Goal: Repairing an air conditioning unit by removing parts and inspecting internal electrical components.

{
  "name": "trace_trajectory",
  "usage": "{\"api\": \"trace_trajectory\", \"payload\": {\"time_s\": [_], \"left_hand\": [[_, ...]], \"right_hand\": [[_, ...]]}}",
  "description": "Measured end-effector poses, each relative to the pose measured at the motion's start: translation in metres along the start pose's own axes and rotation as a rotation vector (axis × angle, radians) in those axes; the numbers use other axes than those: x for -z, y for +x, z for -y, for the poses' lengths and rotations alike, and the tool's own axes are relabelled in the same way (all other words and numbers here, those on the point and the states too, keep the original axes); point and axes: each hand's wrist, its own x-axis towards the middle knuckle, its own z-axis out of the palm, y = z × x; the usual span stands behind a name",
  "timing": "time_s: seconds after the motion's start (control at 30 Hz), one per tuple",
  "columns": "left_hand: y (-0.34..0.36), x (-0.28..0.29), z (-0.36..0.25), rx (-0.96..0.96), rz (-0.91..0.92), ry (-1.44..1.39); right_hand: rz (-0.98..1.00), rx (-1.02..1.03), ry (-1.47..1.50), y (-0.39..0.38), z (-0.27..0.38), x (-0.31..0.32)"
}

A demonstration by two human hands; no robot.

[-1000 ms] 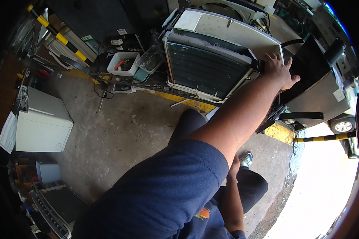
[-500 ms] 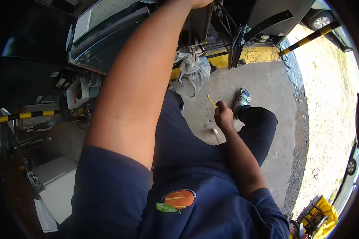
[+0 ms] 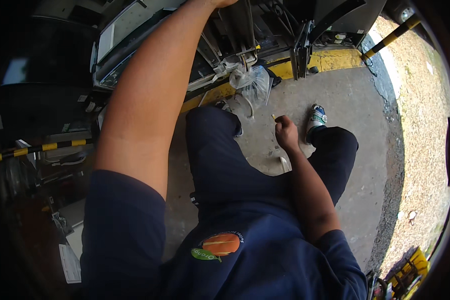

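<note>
Yellow stick point(image 3: 273, 116), likely light and stiff, suits the right hand point(image 3: 287, 133) curled behind its tip; the left hand's point(image 3: 225, 2) hold I cannot tell.

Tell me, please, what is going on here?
The person's right hand holds a thin yellow stick, with only its tip showing. The left hand is stretched far forward and mostly cut off by the top edge, so what it touches cannot be seen. A clear bag is near the yellow strip, with neither hand on it.
</note>
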Motion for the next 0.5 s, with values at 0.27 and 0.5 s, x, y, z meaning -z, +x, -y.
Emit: {"api": "trace_trajectory", "payload": {"time_s": [0.27, 0.5], "left_hand": [[0.034, -0.052, -0.001, -0.058, -0.477, 0.038], [-0.100, -0.051, 0.017, -0.578, -0.980, -0.384]], "right_hand": [[0.062, 0.137, -0.069, -0.004, 0.006, -0.001], [0.138, -0.076, -0.142, -0.004, -0.041, -0.006]]}}
